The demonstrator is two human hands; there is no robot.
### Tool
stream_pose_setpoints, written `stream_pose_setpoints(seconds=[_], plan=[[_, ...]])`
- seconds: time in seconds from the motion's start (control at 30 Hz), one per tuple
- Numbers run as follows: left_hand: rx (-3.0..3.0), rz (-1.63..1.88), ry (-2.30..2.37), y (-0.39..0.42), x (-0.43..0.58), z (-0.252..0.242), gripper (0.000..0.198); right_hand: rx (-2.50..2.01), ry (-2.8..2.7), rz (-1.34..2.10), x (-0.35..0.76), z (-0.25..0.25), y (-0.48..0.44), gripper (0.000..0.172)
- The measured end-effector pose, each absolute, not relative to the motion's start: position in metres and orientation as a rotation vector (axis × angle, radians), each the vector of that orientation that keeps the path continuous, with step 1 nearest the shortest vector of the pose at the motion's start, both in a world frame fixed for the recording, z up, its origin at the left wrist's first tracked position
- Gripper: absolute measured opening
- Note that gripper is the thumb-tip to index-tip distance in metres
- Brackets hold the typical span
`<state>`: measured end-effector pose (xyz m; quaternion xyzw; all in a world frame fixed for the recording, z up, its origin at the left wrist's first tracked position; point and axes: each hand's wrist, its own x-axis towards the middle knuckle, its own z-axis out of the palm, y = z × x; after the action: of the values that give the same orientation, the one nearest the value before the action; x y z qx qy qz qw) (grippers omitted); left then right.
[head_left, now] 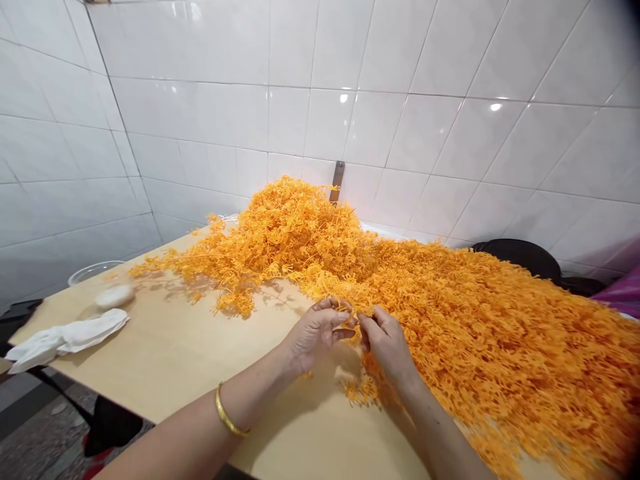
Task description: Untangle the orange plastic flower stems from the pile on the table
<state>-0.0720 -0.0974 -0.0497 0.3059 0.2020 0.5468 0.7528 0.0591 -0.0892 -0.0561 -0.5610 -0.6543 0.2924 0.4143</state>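
My left hand, with a gold bangle on its wrist, has fingers curled round part of an orange artificial sprig. Close beside it, my right hand pinches the same sprig between thumb and fingers. The exact spot being held is partly covered by the fingers. Loose orange strands hang or lie just below both hands. Behind them rises a tall heap of orange plastic-looking sprigs, tangled together. A wider spread of similar sprigs covers the right side.
The pale table bears a white cloth or tissue, a white round object and a clear shallow dish at left. Black round objects and purple material sit at right. A tiled wall closes off the back.
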Motion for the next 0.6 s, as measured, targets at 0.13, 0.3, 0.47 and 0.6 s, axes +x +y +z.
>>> stream_pose_setpoints(seconds=[0.13, 0.3, 0.47, 0.6], plan=[[0.748, 1.120, 0.453, -0.094, -0.075, -0.047, 0.025, -1.374, -1.701, 0.671, 0.055, -0.053, -0.093, 0.023], [0.617, 1.061, 0.580, -0.082, -0.081, -0.044, 0.020, -1.457, -1.698, 0.353, 0.070, -0.050, -0.087, 0.023], [0.378, 1.193, 0.745, -0.069, -0.083, -0.045, 0.034, -1.538, -1.702, 0.167, 0.081, -0.049, -0.082, 0.020], [0.356, 1.227, 0.851, -0.068, -0.082, -0.044, 0.037, -1.588, -1.760, 0.045, 0.080, -0.048, -0.083, 0.017]])
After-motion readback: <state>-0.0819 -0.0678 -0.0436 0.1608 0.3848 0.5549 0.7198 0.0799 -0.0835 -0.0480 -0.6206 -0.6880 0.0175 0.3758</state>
